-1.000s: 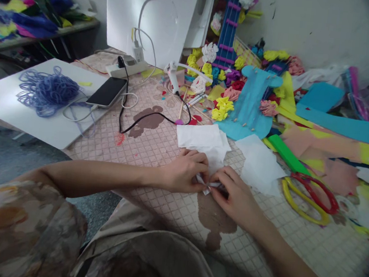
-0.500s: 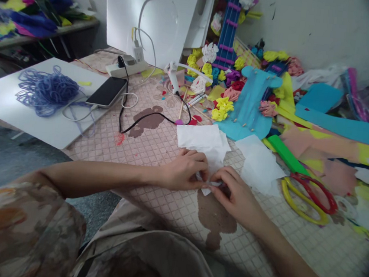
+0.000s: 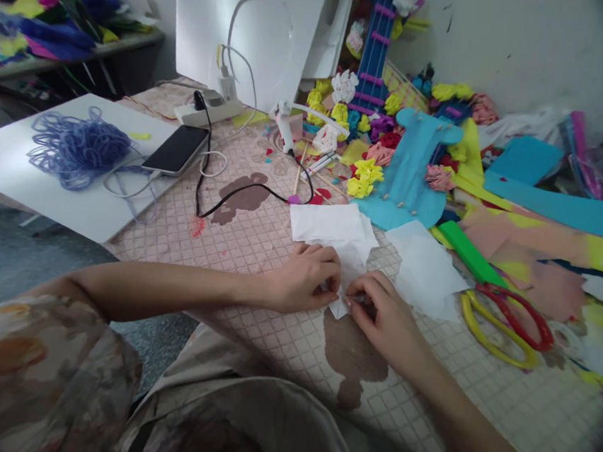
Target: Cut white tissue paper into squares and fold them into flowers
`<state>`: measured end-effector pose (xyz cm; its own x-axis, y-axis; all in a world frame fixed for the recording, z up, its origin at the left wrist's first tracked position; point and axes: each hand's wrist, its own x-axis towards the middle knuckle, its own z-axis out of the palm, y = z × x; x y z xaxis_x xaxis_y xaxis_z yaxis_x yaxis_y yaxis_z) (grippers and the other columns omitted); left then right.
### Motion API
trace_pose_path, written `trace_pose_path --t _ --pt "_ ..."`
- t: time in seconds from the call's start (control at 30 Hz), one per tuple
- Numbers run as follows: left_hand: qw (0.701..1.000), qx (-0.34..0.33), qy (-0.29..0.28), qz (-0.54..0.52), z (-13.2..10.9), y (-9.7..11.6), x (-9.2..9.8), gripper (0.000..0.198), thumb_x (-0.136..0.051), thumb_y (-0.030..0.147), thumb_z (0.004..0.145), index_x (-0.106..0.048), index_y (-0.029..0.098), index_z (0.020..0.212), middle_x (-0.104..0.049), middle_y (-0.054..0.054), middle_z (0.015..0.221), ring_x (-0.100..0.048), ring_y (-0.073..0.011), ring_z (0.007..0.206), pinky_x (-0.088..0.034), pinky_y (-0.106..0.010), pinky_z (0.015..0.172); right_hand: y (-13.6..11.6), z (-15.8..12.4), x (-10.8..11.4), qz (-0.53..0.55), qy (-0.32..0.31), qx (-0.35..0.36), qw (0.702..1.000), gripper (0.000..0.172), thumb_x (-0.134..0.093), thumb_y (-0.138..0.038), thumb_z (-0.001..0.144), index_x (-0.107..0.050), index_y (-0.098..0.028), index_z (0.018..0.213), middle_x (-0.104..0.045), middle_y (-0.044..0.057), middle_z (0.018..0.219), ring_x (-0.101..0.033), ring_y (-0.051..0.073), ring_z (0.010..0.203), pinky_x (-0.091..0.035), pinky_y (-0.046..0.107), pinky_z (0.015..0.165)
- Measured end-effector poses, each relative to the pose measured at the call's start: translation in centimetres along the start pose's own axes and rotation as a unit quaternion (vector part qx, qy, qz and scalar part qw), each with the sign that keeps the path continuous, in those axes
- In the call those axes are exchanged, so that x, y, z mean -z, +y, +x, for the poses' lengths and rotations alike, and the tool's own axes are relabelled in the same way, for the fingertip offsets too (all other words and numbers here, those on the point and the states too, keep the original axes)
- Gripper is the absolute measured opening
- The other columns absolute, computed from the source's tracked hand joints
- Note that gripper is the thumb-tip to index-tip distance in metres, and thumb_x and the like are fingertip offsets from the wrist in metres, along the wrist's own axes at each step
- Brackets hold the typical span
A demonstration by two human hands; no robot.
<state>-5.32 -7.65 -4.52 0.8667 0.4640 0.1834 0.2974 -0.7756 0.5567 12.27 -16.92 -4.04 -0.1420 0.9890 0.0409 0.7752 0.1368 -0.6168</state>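
Between my two hands is a small piece of white paper (image 3: 339,307), creased and pinched near the table's front edge. My left hand (image 3: 307,278) has its thumb and fingers closed on the paper's left side. From the other side, my right hand (image 3: 380,306) pinches its right edge with thumb and forefinger; the curled fingers hide part of it. Just beyond them lies a stack of white paper sheets (image 3: 328,223). More loose white sheets (image 3: 425,266) are spread to the right of my right hand.
Red-and-yellow scissors (image 3: 505,324) and a green block (image 3: 469,253) lie at right. A blue cut-out shape (image 3: 403,175), yellow paper flowers (image 3: 364,178) and a glue gun (image 3: 285,126) with a black cord are behind. At left are a phone (image 3: 175,150) and purple yarn (image 3: 82,144).
The fingertips of my right hand have drawn slightly apart from my left, and more of the small paper's creased point shows between them. My left hand stays in place.
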Motion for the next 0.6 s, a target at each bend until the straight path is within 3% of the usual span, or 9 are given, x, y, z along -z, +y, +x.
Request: trace_pose_path --t 0.6 --pt "0.999 0.019 0.019 0.039 -0.08 0.64 -0.46 0.008 -0.057 0.024 0.075 -0.057 0.017 0.080 -0.055 -0.003 0.097 -0.047 -0.0192 0.094 -0.031 -0.033 0.081 -0.05 -0.14 -0.55 -0.015 0.030 0.015 0.999 0.013 -0.051 -0.011 0.082 -0.045 -0.022 0.081 -0.045 0.001 0.086 -0.050 0.016 0.080 -0.043 0.031 0.070"
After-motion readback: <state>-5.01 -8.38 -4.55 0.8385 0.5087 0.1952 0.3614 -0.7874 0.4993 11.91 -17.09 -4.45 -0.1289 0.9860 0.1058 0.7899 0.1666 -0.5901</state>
